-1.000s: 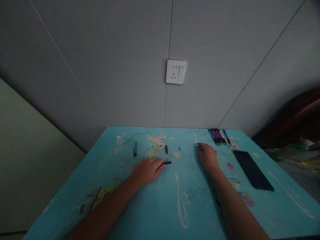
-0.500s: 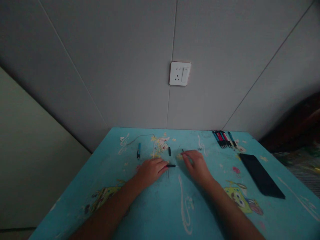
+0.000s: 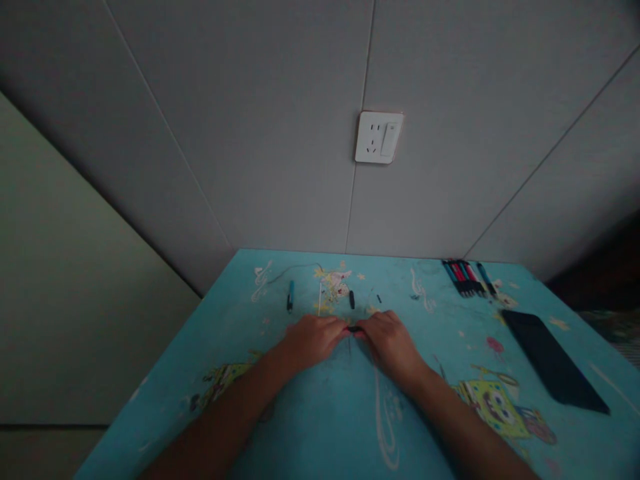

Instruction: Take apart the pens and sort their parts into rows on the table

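- Left hand [image 3: 316,339]: fingers pinched narrow on one end of a slim, dark, rod-shaped pen piece [image 3: 355,329]; palm low over the table.
- Right hand [image 3: 390,341]: thumb and fingertips closed on the other end of the same piece. Fingertips of both hands nearly meet; only a short dark length shows in the gap. Finer detail of the piece too small to make out.
- Beyond the left hand, a little to its left: short blue-and-black pen barrel [image 3: 291,296], lying lengthwise.
- Straight beyond the left hand: thin white stick [image 3: 320,298], near end close to the knuckles.
- Beyond the gap between the hands: short black cylinder [image 3: 352,299].
- Just beyond the right hand: tiny black piece [image 3: 379,299].
- Farther off, beyond and right of the right hand: row of slim pens [image 3: 464,279] in blue, red, white and black; one blue-and-black pen [image 3: 486,280] beside it.
- Well right of the right hand: flat black oblong slab [image 3: 553,360].
- Under both hands: light-blue table cover [image 3: 320,427] with cartoon prints.
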{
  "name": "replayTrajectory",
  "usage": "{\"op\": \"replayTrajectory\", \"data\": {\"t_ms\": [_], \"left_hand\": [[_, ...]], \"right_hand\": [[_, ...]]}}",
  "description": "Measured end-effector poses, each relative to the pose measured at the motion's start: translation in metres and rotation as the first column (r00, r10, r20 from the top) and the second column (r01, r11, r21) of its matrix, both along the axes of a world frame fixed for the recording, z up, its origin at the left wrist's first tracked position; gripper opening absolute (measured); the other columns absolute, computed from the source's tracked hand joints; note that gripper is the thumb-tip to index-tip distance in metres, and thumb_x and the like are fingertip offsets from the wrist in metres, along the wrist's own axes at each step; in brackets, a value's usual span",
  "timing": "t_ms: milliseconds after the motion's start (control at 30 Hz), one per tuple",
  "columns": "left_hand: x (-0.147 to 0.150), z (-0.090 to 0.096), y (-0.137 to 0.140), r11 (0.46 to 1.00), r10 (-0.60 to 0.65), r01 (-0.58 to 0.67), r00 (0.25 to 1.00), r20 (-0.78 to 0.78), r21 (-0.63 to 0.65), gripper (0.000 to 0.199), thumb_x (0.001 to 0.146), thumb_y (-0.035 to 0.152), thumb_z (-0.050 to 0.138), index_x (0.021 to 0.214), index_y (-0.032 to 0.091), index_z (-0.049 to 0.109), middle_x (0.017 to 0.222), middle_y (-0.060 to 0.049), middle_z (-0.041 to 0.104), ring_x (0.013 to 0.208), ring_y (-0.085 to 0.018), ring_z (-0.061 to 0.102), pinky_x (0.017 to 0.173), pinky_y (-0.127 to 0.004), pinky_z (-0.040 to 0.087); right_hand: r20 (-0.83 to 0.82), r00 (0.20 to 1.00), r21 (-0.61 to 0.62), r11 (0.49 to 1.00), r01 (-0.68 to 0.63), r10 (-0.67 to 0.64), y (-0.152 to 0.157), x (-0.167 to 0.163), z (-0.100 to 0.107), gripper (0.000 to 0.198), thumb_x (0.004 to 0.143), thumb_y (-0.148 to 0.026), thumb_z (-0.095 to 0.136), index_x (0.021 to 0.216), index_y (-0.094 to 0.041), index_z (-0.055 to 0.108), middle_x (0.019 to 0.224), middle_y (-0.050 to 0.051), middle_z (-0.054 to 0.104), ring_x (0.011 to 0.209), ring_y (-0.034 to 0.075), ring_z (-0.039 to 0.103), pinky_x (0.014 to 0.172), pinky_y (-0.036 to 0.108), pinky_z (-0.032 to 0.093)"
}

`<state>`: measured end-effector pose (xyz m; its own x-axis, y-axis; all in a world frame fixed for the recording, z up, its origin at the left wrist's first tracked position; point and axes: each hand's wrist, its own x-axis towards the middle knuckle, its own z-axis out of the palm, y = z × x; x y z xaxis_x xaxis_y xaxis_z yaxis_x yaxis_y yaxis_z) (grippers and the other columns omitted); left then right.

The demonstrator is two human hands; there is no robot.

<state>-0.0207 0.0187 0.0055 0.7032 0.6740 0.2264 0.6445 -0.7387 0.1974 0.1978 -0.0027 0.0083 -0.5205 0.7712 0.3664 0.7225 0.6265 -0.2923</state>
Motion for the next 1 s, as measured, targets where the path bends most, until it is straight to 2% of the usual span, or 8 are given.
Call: {"op": "replayTrajectory", "data": {"t_ms": [167, 267, 367, 533, 667, 800, 933, 1000], "left_hand": [[-0.002, 0.001, 0.001, 1.0, 0.018, -0.018, 1.0, -0.023, 0.011, 0.033, 0.101, 0.037, 0.036, 0.092, 0.019, 0.063, 0.082, -0.004, 0.066, 0.075, -0.018, 0.065, 0.067, -0.028, 0.049], [-0.002, -0.003, 0.002, 0.999, 0.003, -0.002, 0.999, -0.05, 0.034, 0.033, 0.1, 0.04, 0.038, 0.096, 0.019, 0.063, 0.084, -0.004, 0.066, 0.077, -0.018, 0.065, 0.068, -0.029, 0.049], [-0.002, -0.007, 0.005, 0.998, 0.015, -0.011, 0.997, -0.078, 0.057, 0.031, 0.1, 0.04, 0.041, 0.1, 0.019, 0.064, 0.083, -0.004, 0.066, 0.076, -0.018, 0.065, 0.067, -0.028, 0.049], [-0.003, -0.007, 0.005, 0.997, 0.03, -0.028, 0.999, -0.031, 0.074, 0.028, 0.1, 0.037, 0.041, 0.113, 0.022, 0.06, 0.087, -0.004, 0.067, 0.081, -0.018, 0.066, 0.068, -0.028, 0.05], [-0.002, -0.007, 0.004, 0.994, 0.024, -0.019, 0.999, -0.046, 0.106, 0.026, 0.099, 0.038, 0.043, 0.103, 0.021, 0.062, 0.085, -0.004, 0.066, 0.08, -0.018, 0.066, 0.069, -0.029, 0.049], [-0.002, -0.011, 0.005, 0.994, 0.026, -0.02, 0.998, -0.058, 0.107, 0.024, 0.099, 0.036, 0.044, 0.098, 0.02, 0.062, 0.084, -0.003, 0.066, 0.078, -0.018, 0.065, 0.068, -0.028, 0.049], [-0.001, -0.013, 0.004, 0.992, 0.034, -0.026, 0.997, -0.063, 0.125, 0.024, 0.099, 0.036, 0.044, 0.097, 0.02, 0.062, 0.083, -0.003, 0.065, 0.078, -0.018, 0.065, 0.069, -0.028, 0.048], [-0.001, -0.012, 0.004, 0.992, 0.038, -0.03, 0.997, -0.065, 0.121, 0.023, 0.099, 0.036, 0.044, 0.096, 0.02, 0.061, 0.083, -0.003, 0.065, 0.078, -0.018, 0.064, 0.068, -0.028, 0.048]], "right_hand": [[-0.095, 0.995, -0.052, 0.998, 0.031, -0.036, -0.001, -0.002, 0.002, 0.027, 0.095, -0.033, 0.054, 0.119, -0.021, 0.059, 0.106, 0.01, 0.067, 0.097, 0.026, 0.059, 0.086, 0.039, 0.043], [-0.099, 0.994, -0.114, 0.993, 0.034, -0.045, 0.001, 0.0, -0.005, 0.024, 0.1, -0.033, 0.043, 0.102, -0.021, 0.065, 0.09, 0.006, 0.068, 0.086, 0.022, 0.061, 0.082, 0.037, 0.045], [-0.17, 0.983, -0.167, 0.985, 0.035, -0.063, 0.003, 0.001, -0.013, 0.02, 0.098, -0.032, 0.048, 0.09, -0.021, 0.063, 0.081, 0.004, 0.065, 0.078, 0.02, 0.06, 0.076, 0.033, 0.046], [-0.29, 0.955, -0.222, 0.975, -0.005, -0.061, 0.005, -0.002, -0.016, 0.022, 0.093, -0.031, 0.057, 0.112, -0.021, 0.057, 0.1, 0.006, 0.065, 0.089, 0.02, 0.061, 0.081, 0.034, 0.048], [-0.296, 0.955, -0.237, 0.969, -0.064, -0.009, 0.006, -0.003, -0.017, 0.018, 0.095, -0.023, 0.05, 0.109, -0.021, 0.06, 0.099, 0.006, 0.066, 0.092, 0.02, 0.061, 0.085, 0.035, 0.048], [-0.305, 0.952, -0.237, 0.97, -0.051, -0.025, 0.006, -0.002, -0.021, 0.036, 0.091, -0.026, 0.059, 0.126, -0.021, 0.053, 0.11, 0.009, 0.065, 0.101, 0.022, 0.06, 0.09, 0.038, 0.047], [-0.277, 0.961, -0.257, 0.963, -0.078, 0.004, 0.008, -0.004, -0.021, 0.017, 0.097, -0.026, 0.047, 0.102, -0.021, 0.063, 0.094, 0.006, 0.067, 0.09, 0.02, 0.062, 0.086, 0.036, 0.047], [-0.312, 0.949, -0.247, 0.968, -0.032, -0.048, 0.008, -0.005, -0.021, 0.016, 0.092, -0.025, 0.054, 0.107, -0.02, 0.06, 0.097, 0.007, 0.065, 0.089, 0.02, 0.061, 0.083, 0.035, 0.048]]}}
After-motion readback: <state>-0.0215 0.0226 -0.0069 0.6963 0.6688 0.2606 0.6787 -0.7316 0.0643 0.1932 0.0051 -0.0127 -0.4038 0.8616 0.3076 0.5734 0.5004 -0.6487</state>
